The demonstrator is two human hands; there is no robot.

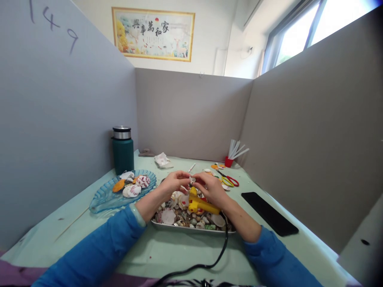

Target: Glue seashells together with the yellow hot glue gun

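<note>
My left hand and my right hand meet over a tray filled with seashells. Between their fingertips is a small whitish shell, partly hidden, which both hands pinch. Below my right hand a yellow hot glue gun lies on top of the shells, its black cord running off toward the front edge. Loose shells in the tray, such as a pale scallop shell, show around the glue gun.
At the left, a blue glass dish holds several shells beside a green bottle. To the right lie scissors and a black phone. Glue sticks stand in a red cup. Grey partitions enclose the table.
</note>
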